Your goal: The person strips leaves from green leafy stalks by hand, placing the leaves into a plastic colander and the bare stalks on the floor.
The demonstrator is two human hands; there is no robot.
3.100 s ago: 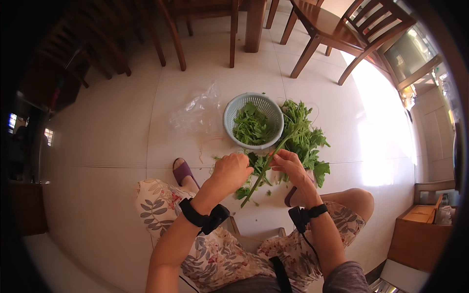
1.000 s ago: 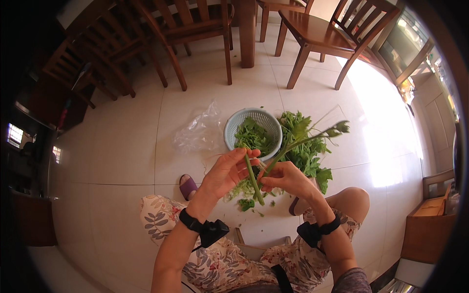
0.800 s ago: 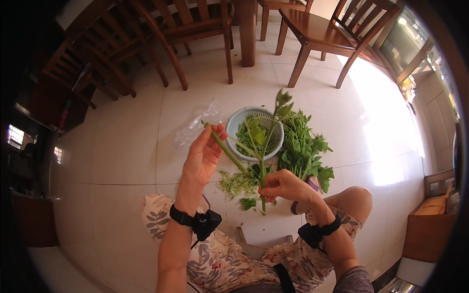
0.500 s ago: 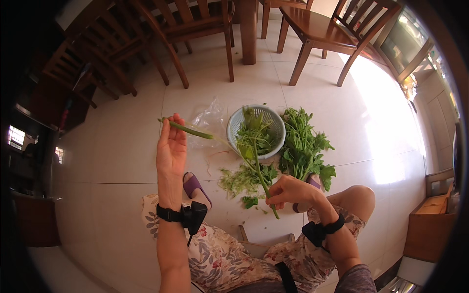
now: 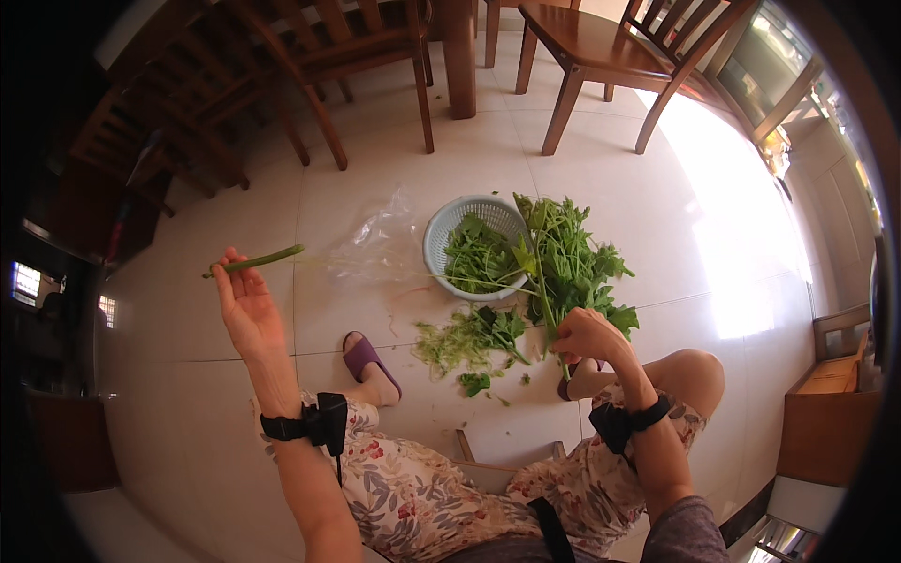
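Note:
Raised out to the left, my left hand (image 5: 251, 314) pinches a short length of green stalk (image 5: 274, 256) between thumb and fingers. A thin pale strand runs from around that stalk toward the right. My right hand (image 5: 593, 336) is closed around the lower part of a leafy green stem (image 5: 543, 296), which points up and away with leaves at its top. Between the hands, farther off, a pale blue-grey plastic basket (image 5: 433, 261) holds green leaves and stems (image 5: 481, 255). Beside it on the right lies a heap of leafy greens (image 5: 589, 258), partly behind my right hand.
Stringy peelings (image 5: 443, 347) and loose leaves (image 5: 476, 383) lie on the tiled floor before the basket. A clear plastic bag (image 5: 380, 235) is left of it. My feet in purple slippers (image 5: 368, 361) flank the scraps. Wooden chairs (image 5: 596, 56) stand at the back.
My left hand has moved left with the stalk, and my right hand has shifted right and slightly away with the leafy stem. The hands are farther apart.

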